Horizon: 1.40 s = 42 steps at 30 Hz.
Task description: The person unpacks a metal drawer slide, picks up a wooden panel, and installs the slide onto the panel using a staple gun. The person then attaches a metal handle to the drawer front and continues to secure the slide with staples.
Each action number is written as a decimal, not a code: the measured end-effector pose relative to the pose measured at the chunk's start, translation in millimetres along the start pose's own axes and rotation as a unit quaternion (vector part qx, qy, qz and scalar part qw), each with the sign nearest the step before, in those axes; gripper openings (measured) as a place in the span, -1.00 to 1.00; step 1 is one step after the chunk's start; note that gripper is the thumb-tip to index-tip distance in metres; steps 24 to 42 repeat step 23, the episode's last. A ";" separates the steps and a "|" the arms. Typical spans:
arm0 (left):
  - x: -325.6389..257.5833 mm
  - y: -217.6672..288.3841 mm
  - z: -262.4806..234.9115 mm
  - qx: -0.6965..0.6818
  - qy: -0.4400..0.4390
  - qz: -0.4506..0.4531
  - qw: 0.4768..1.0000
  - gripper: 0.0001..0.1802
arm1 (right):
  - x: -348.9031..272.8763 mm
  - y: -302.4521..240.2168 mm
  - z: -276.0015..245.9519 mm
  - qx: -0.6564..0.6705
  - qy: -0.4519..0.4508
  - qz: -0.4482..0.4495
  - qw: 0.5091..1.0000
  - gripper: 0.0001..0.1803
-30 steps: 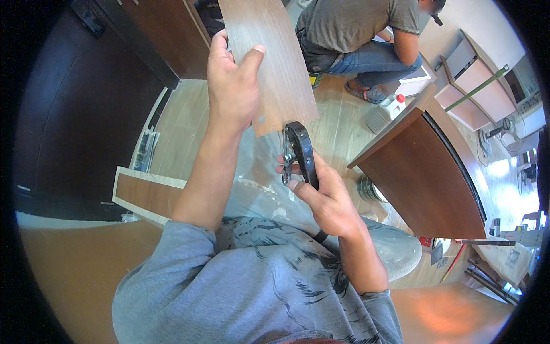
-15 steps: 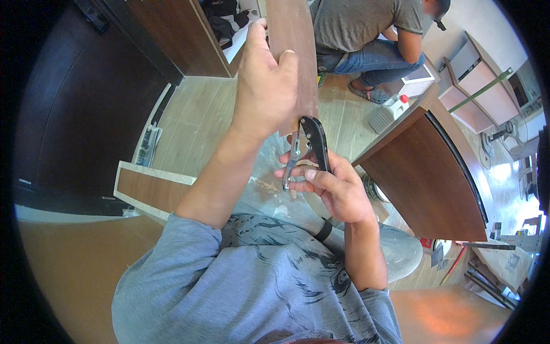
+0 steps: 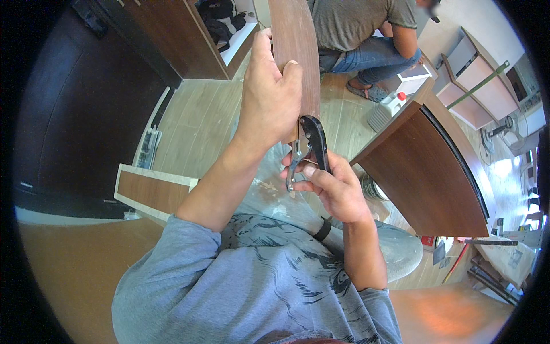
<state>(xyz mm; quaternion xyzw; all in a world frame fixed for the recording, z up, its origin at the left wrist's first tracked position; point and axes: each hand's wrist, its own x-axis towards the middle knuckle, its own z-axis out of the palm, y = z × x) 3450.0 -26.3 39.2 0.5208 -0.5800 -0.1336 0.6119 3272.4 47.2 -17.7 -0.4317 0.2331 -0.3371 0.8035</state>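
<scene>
My left hand (image 3: 274,94) grips a long narrow brown wood-grain board (image 3: 295,51), thumb lying along its face. The board runs away from me past the top edge of the view. At its near end sits the head of a plier-like hand tool (image 3: 313,135) with one black handle and one silver handle. My right hand (image 3: 338,189) is closed around this tool, fingers hooked on the silver handle and thumb near the black one. The tool's jaws appear to touch the board's lower end, but my hand and the tool partly hide the contact.
A person in a grey shirt (image 3: 358,26) crouches ahead. A white jug with red cap (image 3: 391,109) stands nearby. To my right is a large brown panel (image 3: 424,172); at left, a light-edged board (image 3: 152,190) and a dark door (image 3: 63,114). An open cabinet (image 3: 240,49) stands beyond.
The silver handle has come closer to the black handle as my right fingers squeeze. My left hand and the board have shifted slightly right. The view has tilted a little.
</scene>
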 end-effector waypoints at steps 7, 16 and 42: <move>-3.1 1.3 5.8 -0.064 -0.008 0.008 0.998 -0.51 | 0.9 13.2 3.0 -0.039 0.021 -0.028 0.999 -0.56; -8.7 8.1 7.1 -0.122 -0.033 0.005 0.992 -0.51 | -2.4 14.6 3.3 -0.117 0.041 -0.051 0.991 -0.75; -14.1 19.5 9.1 -0.150 -0.034 -0.009 0.988 -0.50 | -0.7 15.8 6.8 -0.142 0.085 -0.031 0.986 -0.82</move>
